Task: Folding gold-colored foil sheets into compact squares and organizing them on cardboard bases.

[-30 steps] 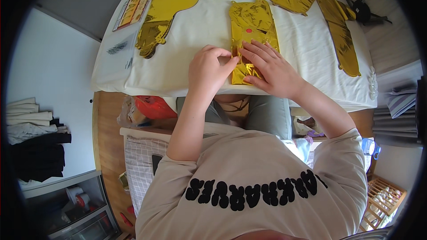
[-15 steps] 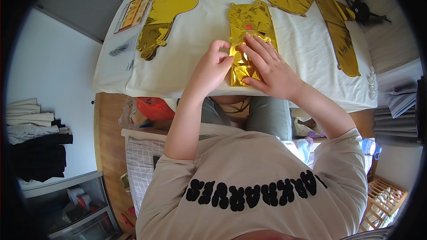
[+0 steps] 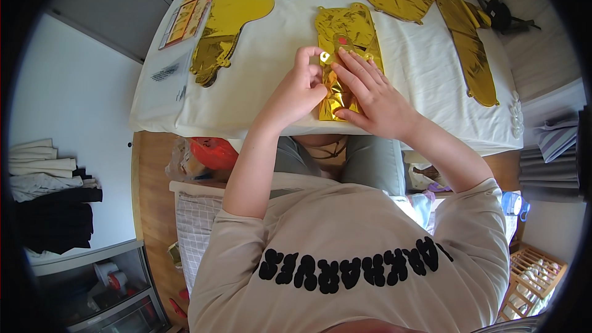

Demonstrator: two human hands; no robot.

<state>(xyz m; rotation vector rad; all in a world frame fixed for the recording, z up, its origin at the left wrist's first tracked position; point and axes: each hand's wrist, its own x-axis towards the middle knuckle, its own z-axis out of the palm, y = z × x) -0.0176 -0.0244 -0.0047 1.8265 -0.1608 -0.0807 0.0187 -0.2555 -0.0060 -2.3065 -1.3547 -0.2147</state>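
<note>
A folded gold foil balloon [image 3: 346, 21] lies lengthwise on the white-covered table in front of me, with a small red spot near its middle. My right hand [image 3: 376, 95] rests flat across its right side, fingers stretched out, hiding part of the lower half. At the left edge is my left hand [image 3: 296, 89]; its index finger is hooked and its thumb sits lower, the two tips apart against the foil. The other left fingers curl inward. Creased, shiny foil shows between the hands.
More flat gold foil balloons lie at the left [image 3: 231, 15], back right [image 3: 401, 0] and far right [image 3: 472, 55]. A printed card [image 3: 185, 18] and a clear plastic bag [image 3: 165, 83] are at the left, a black device [image 3: 502, 15] at the back right. The tablecloth [image 3: 246, 126] ends near my lap.
My left index finger has moved up the foil's edge and the thumb slightly down, widening their gap. My right hand stays nearly in place, flat on the balloon.
</note>
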